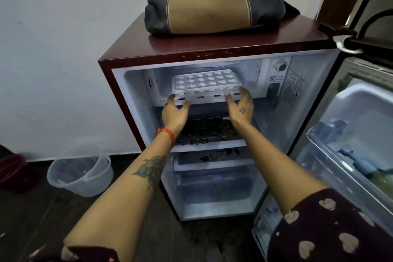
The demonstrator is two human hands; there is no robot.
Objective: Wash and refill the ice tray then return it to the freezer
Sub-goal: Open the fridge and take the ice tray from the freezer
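A white ice tray (pixel 205 82) with several heart-shaped cells lies flat inside the freezer compartment (pixel 136 83) at the top of a small maroon fridge (pixel 127 49). Both of my hands reach up to the tray's front edge. My left hand (pixel 175 110) touches the front left corner with straight fingers. My right hand (pixel 240 106) has its fingers spread at the front right edge, fingertips against the tray. Neither hand curls around the tray.
The fridge door (pixel 359 134) stands open on the right, its shelves holding bottles. A fabric bag (pixel 212 0) sits on the fridge top. A clear plastic bucket (pixel 80 174) lies on the dark floor at left, by the wall. Glass shelves (pixel 210 144) sit below the freezer.
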